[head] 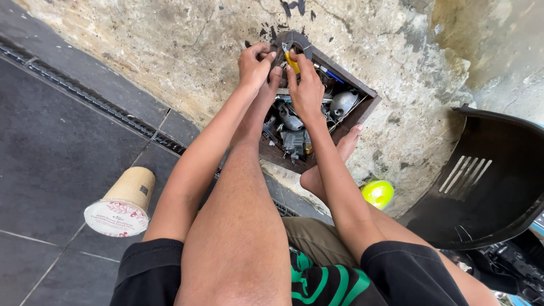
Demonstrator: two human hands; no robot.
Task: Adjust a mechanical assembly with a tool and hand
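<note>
Reaching both arms past my knees into the wooden box on stained concrete, since it sits low and ahead of my feet. Left hand pinches closed on something small at the box's far corner; cannot tell what. Right hand closes around a yellow-handled tool, fingers curled tight. Box holds a jumble of dull grey metal parts, rounded and greasy-looking. Paper cup lies tipped on dark tile at my left. Black moulded plastic panel stands right; yellow round lid beside my foot.
</note>
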